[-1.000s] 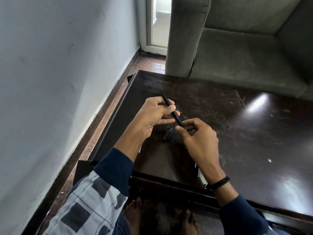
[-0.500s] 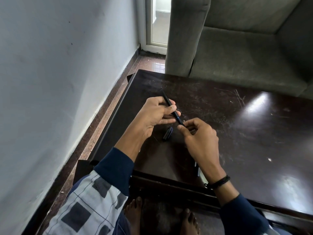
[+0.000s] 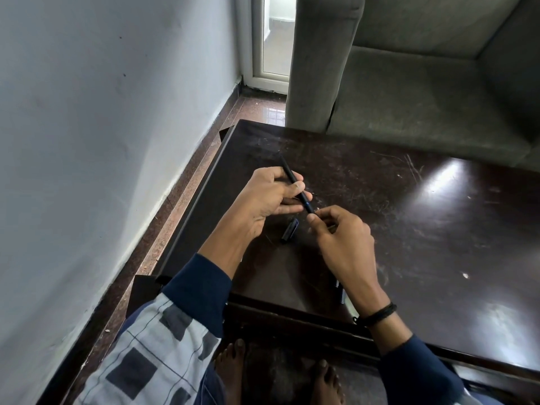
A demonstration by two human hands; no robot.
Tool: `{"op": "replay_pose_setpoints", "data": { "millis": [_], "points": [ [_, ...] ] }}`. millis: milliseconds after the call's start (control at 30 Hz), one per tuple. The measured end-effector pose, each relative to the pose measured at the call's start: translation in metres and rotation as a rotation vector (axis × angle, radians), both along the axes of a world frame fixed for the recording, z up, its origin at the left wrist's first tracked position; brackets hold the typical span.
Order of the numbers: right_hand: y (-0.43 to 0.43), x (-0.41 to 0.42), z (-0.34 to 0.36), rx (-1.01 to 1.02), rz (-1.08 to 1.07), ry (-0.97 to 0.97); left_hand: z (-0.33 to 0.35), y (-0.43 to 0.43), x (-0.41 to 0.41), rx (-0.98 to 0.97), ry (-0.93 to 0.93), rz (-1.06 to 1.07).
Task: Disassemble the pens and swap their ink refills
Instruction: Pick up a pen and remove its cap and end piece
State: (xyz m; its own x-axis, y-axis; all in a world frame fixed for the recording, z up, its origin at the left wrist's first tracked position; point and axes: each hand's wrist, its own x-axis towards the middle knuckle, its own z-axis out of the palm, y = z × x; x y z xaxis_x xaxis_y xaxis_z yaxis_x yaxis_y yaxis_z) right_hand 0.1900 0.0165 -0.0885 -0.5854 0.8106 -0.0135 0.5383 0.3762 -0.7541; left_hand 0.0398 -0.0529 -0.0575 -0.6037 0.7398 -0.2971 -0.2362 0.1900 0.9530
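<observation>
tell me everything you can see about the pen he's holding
The pen is a slim, dark, matte barrel, plastic by the look, with a bluish band near its lower end. Uncapped, it is held above the table, slanting from upper left down to lower right. The left hand grips its middle between thumb and fingers; the right hand pinches its lower tip. Its far end sticks out free beyond the left hand.

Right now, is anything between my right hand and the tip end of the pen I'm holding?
Nothing visible. The right hand is already at the lower end of the pen, which the left hand grips mid-barrel. The pen cap lies on the table below, clear.
</observation>
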Motion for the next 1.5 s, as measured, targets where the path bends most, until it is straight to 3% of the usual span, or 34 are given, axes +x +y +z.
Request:
{"op": "replay_pose_setpoints", "data": {
  "millis": [1500],
  "points": [
    [-0.0016,0.0012,0.0014,-0.031,0.011,0.066,-0.0014,0.0004,0.0023,0.004,0.001,-0.004]
  ]
}}
